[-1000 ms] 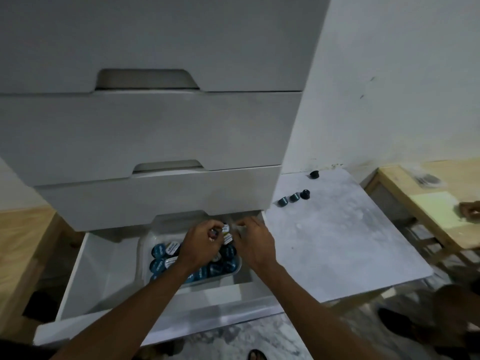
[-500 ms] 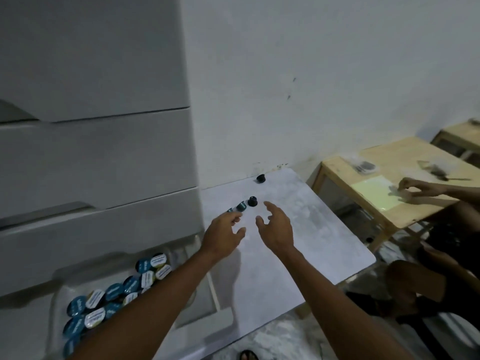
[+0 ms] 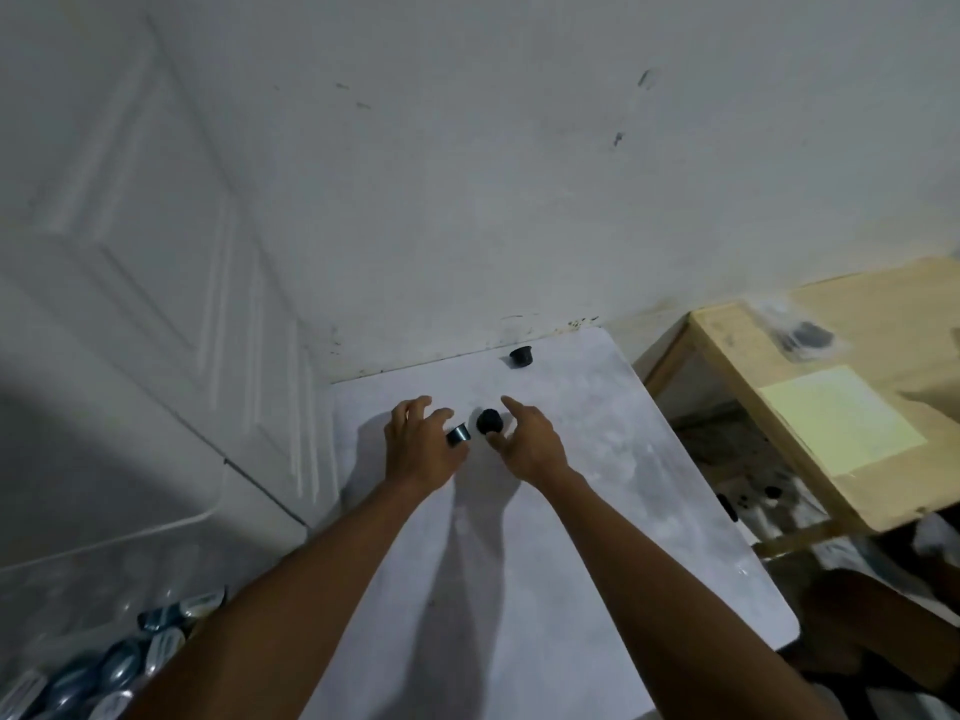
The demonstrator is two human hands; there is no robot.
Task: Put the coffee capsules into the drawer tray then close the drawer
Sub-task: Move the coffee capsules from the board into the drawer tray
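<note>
Three loose pieces wait on the white table [image 3: 597, 485], at its far end. A blue capsule [image 3: 458, 434], small, shiny and cup-shaped, lies on its side, its long axis running about from near left to far right. The left hand [image 3: 423, 449] pinches it between the curled forefinger and the thumb. Whether more is hidden under this palm, I cannot tell.

Just right of it stands a black capsule [image 3: 489, 421], a dull dark dome; which way it points is not clear. The right hand [image 3: 530, 444] is beside it with the fingers spread and loose, holding nothing; its thumb is almost at the black side.

Further away, near the wall, a second black capsule [image 3: 521, 356] stands upright, the wide rim up.

At the near left corner the tray [image 3: 62, 605] holds many blue capsules [image 3: 122, 662] lying close together, pale lids showing. Some print is on the lids, but it is too blurred to read.

On the right a wooden table [image 3: 893, 314] carries a yellow sheet [image 3: 836, 418].
</note>
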